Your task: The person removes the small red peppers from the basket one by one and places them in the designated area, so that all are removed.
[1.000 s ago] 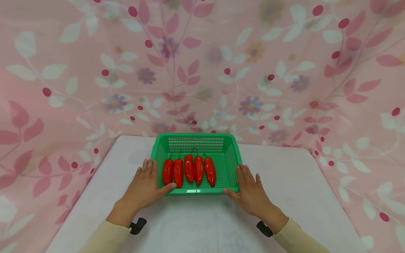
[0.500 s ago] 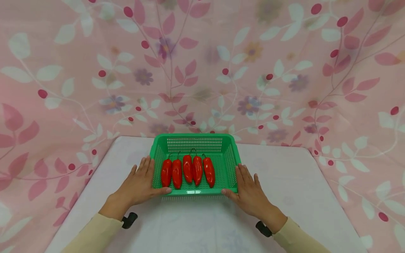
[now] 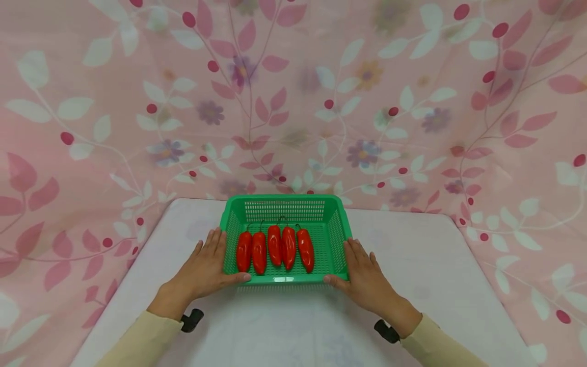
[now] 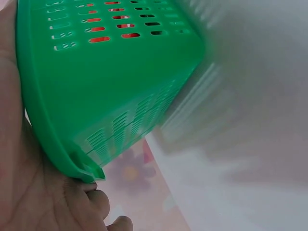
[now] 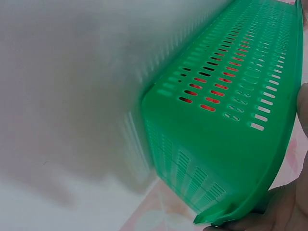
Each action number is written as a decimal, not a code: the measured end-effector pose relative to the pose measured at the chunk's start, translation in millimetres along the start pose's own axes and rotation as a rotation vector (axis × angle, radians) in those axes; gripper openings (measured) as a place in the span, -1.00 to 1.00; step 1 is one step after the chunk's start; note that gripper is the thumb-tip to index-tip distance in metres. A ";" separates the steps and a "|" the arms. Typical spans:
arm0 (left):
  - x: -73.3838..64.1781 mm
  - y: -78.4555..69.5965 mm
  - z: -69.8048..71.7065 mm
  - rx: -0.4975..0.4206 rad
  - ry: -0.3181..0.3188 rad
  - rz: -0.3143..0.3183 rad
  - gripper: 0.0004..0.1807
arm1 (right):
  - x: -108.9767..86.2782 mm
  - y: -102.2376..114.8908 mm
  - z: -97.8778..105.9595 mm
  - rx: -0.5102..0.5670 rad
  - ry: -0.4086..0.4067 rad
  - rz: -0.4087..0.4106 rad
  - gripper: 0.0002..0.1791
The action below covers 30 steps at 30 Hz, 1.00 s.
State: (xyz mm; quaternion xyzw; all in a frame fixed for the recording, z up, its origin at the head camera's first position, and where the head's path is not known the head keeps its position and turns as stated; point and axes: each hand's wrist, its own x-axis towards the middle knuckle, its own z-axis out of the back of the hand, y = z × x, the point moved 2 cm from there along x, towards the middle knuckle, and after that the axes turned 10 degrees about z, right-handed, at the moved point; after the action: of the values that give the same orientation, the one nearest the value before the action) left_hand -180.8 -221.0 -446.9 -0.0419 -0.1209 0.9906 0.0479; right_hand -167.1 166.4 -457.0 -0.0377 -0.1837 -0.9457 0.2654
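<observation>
A green plastic basket (image 3: 293, 279) with slotted walls stands on the white-covered table, and several glossy red chili peppers (image 3: 274, 245) with dark stems lie side by side in it. Against the basket's left side rests my left hand (image 3: 204, 272), fingers extended along it and thumb on the front rim. My right hand (image 3: 369, 285) touches the right side the same way, its thumb at the front right corner. Both wrist views show the basket's outer wall (image 4: 106, 77) from low down, with hints of red through the slots. Fingertips are partly hidden beyond the rim in those views.
White cloth (image 3: 412, 255) covers the table around the basket. A pink floral curtain (image 3: 293, 102) hangs behind it and along both sides. Each wrist wears a black strap mount (image 3: 192, 320) next to a beige sleeve (image 3: 142, 339).
My left thumb has drawn back a little to the left along the front rim, and the left forearm has shifted left. The right hand, basket and peppers stay practically in place.
</observation>
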 end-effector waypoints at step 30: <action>-0.3 -0.4 -2.3 -0.026 0.038 0.048 0.51 | 135.9 -2.1 60.9 0.670 0.303 -0.066 -0.15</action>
State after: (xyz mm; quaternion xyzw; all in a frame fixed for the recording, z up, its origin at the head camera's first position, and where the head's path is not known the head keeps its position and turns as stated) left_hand -180.2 -220.1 -449.0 -0.0642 -0.1318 0.9888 0.0260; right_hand -286.2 124.1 -378.1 0.1977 -0.4430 -0.8360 0.2565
